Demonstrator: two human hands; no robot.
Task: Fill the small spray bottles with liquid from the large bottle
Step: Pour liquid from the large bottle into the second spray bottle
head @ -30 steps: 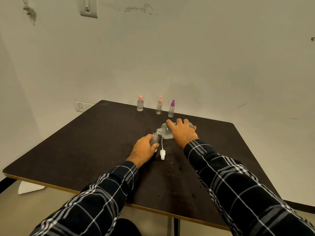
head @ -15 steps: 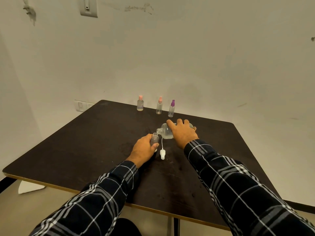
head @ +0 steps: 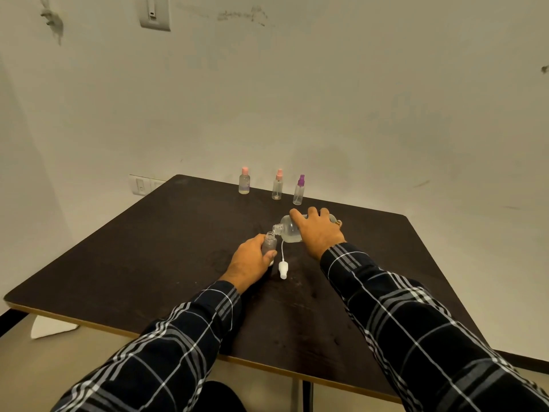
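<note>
The right hand [head: 316, 233] is curled over the top of the large clear plastic bottle [head: 288, 231], fingers wrapped round its body, holding it tipped nearly onto its side with the neck pointing toward nine o'clock. A little clear liquid lies pooled along the bottle's lower side. Its open mouth sits just above the open neck of the small clear spray bottle [head: 269, 241], which stands upright in the left hand [head: 251, 261]; that hand grips the small bottle with its fingers behind and its thumb across the front, hiding the base. Whether liquid is passing between the two mouths cannot be told. At five o'clock from the small bottle, just beside the left thumb, the white spray head [head: 283, 269] lies on the dark brown table [head: 148, 248], its thin dip tube trailing toward twelve o'clock. Both arms wear dark plaid sleeves [head: 401, 322]. Well apart at twelve o'clock, near the table's far edge, three small capped bottles stand in a row: a pink-capped bottle [head: 244, 182], a pink-topped sprayer [head: 278, 187] and a purple-topped sprayer [head: 299, 191].
</note>
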